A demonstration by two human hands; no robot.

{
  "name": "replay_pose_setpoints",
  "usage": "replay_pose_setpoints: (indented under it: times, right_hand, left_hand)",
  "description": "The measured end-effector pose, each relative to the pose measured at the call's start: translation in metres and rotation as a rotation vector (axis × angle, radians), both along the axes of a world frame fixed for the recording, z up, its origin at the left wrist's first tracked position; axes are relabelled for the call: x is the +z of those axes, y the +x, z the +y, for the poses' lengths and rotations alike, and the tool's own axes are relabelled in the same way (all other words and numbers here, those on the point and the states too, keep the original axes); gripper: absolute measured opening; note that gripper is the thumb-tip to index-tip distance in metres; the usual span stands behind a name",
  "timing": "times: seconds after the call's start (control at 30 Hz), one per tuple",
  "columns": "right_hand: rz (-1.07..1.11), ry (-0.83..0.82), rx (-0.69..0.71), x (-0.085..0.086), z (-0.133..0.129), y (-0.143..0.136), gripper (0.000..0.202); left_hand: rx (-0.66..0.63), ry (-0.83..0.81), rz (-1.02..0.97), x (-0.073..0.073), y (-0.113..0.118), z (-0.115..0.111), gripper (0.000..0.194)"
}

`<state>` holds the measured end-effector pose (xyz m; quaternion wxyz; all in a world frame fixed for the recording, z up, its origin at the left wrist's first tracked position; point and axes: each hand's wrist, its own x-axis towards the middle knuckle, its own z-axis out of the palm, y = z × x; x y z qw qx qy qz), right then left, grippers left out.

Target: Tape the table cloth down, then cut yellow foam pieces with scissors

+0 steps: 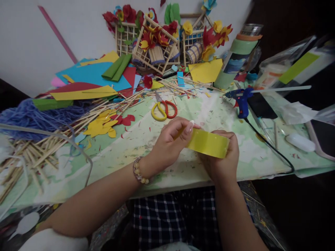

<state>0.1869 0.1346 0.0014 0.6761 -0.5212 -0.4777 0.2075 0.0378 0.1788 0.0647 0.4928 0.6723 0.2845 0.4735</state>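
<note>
Between my two hands, above the table's near side, is a shiny yellow-green strip point(208, 142), bent along its length; I cannot tell whether it is paper or tape. My left hand point(174, 139), with a beaded bracelet at the wrist, pinches its left end between thumb and fingers. At the other end, my right hand point(225, 157) is closed around the strip from behind, with most of its fingers hidden. Scissors point(163, 108) with one yellow and one red handle lie just beyond my left hand.
A blue glue gun point(242, 101) stands at the right, its black cord point(269, 146) running toward the table edge. Wooden sticks point(49, 150), blue yarn point(47, 115) and yellow petals point(101, 125) lie left. Stick lattices point(157, 45) with paper flowers and a green bottle point(231, 59) stand behind.
</note>
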Motion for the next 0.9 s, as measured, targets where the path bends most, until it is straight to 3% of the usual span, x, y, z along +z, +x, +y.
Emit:
replay_pose_setpoints:
  times: [0.23, 0.6, 0.8, 0.9]
  right_hand:
    - [0.067, 0.007, 0.011, 0.0032, -0.0015, -0.0017, 0.038]
    - [0.08, 0.016, 0.026, 0.0039, -0.0022, -0.0005, 0.037]
    - [0.136, 0.019, 0.029, 0.0031, -0.0016, -0.0018, 0.039]
    - [0.166, 0.055, 0.02, 0.0047, -0.002, -0.0034, 0.039]
  left_hand:
    - [-0.099, -0.039, -0.038, -0.0047, -0.0049, 0.001, 0.017]
    - [-0.111, -0.124, -0.063, -0.001, -0.0029, -0.0006, 0.013]
    - [-0.058, -0.051, -0.005, 0.0016, -0.0025, 0.0003, 0.021]
    - [-0.147, -0.035, -0.015, 0.0024, -0.0071, 0.0067, 0.035]
